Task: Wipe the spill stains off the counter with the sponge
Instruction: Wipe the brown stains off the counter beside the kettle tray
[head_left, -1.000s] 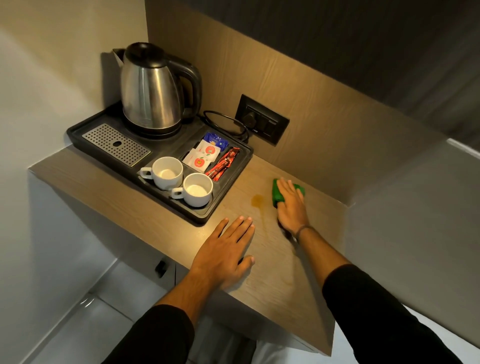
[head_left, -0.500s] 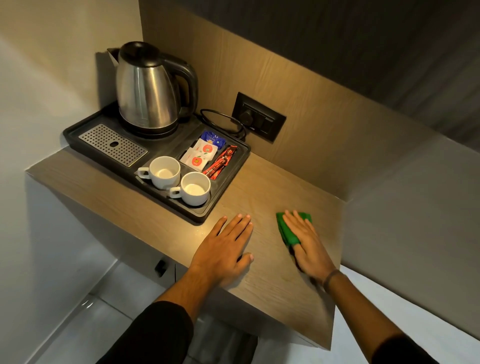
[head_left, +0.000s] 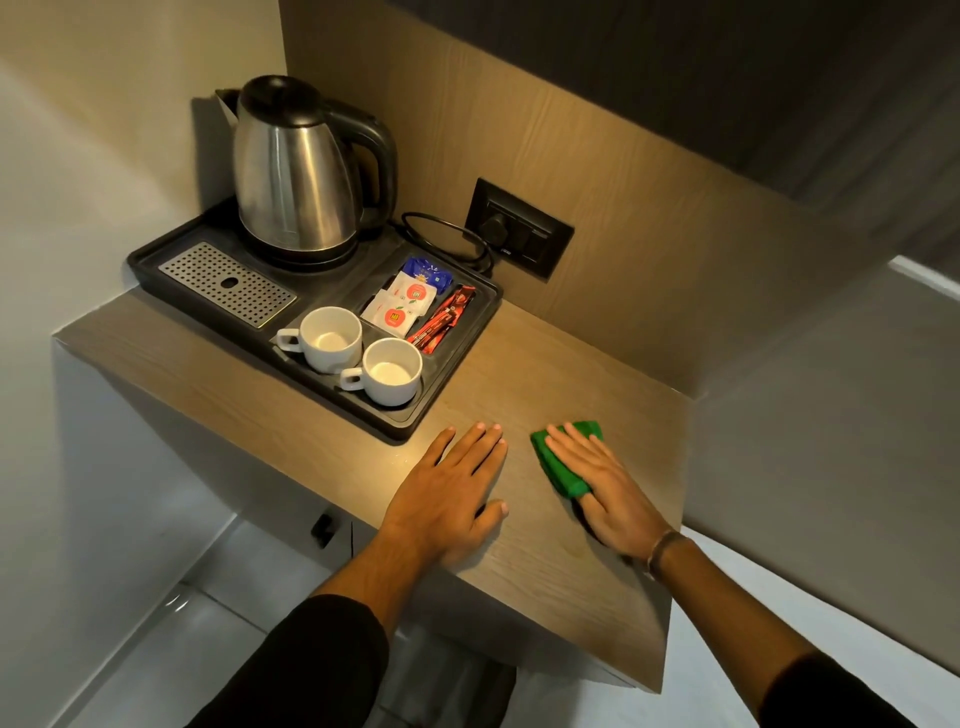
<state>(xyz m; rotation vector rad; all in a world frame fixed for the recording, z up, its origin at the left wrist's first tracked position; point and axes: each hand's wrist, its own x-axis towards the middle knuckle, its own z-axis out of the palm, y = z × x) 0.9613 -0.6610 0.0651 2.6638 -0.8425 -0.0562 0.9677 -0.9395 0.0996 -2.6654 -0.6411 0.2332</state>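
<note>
At lower centre of the frame the right hand (head_left: 605, 486) lies flat, fingers extended, pressing the green sponge (head_left: 561, 462) onto the wooden desk (head_left: 545, 374); just left of it the left hand (head_left: 449, 496) rests palm-down, released and holding nothing; at upper left a black tray (head_left: 457, 358) carries a kettle (head_left: 296, 171) and two white cups (head_left: 358, 353).

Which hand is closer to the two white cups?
The left hand. It lies flat on the counter just in front of the tray holding the cups. The right hand, pressing the green sponge, is farther right.
</note>
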